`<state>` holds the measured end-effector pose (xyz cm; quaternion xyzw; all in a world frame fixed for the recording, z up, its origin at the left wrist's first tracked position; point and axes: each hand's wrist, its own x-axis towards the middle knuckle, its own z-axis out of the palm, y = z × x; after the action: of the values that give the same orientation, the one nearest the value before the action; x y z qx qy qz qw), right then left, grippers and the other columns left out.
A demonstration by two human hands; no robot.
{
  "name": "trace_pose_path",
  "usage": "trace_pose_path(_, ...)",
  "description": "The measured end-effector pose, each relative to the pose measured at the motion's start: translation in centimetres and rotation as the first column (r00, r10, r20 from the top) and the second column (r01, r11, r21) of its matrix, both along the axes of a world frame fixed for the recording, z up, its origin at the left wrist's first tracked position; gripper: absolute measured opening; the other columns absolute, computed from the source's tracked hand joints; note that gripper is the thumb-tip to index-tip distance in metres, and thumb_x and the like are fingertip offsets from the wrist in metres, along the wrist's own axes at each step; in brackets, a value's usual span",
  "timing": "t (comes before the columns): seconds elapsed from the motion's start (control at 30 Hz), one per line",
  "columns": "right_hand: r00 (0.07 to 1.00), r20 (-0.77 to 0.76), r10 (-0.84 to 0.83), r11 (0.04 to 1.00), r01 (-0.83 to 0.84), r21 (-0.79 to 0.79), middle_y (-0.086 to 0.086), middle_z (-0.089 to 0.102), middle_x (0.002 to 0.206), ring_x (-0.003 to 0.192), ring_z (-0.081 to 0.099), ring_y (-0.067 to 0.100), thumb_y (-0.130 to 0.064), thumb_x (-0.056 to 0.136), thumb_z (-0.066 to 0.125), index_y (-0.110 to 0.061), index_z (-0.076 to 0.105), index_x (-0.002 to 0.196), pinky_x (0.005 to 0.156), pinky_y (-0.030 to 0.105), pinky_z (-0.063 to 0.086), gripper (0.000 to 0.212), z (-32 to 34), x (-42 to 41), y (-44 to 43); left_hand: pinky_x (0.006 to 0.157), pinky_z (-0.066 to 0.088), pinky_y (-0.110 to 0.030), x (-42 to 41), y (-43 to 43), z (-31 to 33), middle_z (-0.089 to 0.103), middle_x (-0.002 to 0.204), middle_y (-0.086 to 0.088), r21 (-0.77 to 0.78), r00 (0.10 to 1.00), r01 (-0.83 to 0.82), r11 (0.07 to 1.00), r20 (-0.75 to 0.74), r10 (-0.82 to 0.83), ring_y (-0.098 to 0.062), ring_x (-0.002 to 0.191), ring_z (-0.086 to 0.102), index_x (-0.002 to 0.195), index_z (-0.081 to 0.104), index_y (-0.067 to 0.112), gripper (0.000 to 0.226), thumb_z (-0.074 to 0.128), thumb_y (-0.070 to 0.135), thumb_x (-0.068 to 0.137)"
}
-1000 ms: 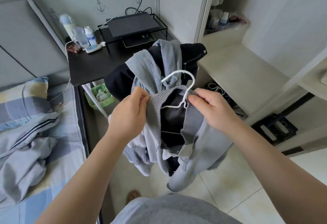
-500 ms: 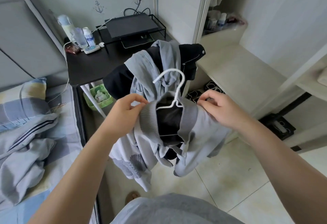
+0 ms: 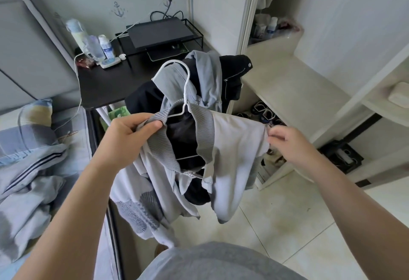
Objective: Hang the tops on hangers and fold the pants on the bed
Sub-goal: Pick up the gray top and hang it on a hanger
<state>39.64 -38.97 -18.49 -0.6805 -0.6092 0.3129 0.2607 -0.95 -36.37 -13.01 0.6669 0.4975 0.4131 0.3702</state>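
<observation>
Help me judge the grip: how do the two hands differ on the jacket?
The left hand grips the ribbed collar beside the hanger; the right hand holds the shoulder's outer edge. The left hand's fingers curl around fabric; the right hand pinches with fingertips. Both hold the grey jacket.

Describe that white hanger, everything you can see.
The white hanger is thin, seemingly coated wire. Its open hook rises free above the collar, leaning left. Below a short neck its shoulders slope inside the light grey jacket draped over them, and part of its lower bar shows through the open front. It is held up in the air. The left hand grips the ribbed collar, the right hand pinches the jacket's shoulder; whether either touches the hanger itself is hidden.
</observation>
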Motion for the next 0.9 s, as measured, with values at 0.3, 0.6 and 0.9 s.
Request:
trace_pose_path(0.3,0.997,0.001,-0.072,0.97,0.07,0.234,-0.005,0.058,0.074,0.068,0.054,0.008,-0.016,0.102,0.048,-0.018,0.055,0.086,0.064,0.028,0.042,0.018,0.8,-1.8,-0.5,0.071,0.05,-0.025,-0.8,-1.1,0.5,0.073,0.081,0.005,0.037,0.986,-0.059,0.998,-0.153,0.064,-0.009,0.071,0.063,0.09,0.075,0.044,0.01,0.067,0.04,0.093)
trace_pose_path(0.6,0.979,-0.204,0.005,0.839,0.107,0.533,-0.003,0.061,0.086,0.085,0.055,0.002,-0.002,0.084,0.046,-0.009,0.049,0.071,0.077,0.016,0.042,0.015,5.9,-4.3,-2.6,0.055,0.045,-0.024,-0.3,-2.0,-0.2,0.063,0.062,0.005,0.165,0.917,-0.224,0.961,-0.297,0.265,-0.008,0.061,0.057,0.091,0.068,0.055,0.022,0.067,0.034,0.095)
trace_pose_path(0.9,0.998,-0.052,0.047,0.915,-0.022,0.403,-0.016,0.057,0.126,0.121,0.052,-0.003,-0.02,0.091,0.066,-0.027,0.053,0.13,0.098,0.008,0.037,0.042,3.6,-4.5,-3.0,0.068,0.044,-0.009,-0.5,-1.7,0.1,0.066,0.082,-0.018,0.087,0.998,-0.064,0.994,0.029,0.061,-0.007,0.071,0.055,0.088,0.077,0.042,0.016,0.067,0.031,0.093)
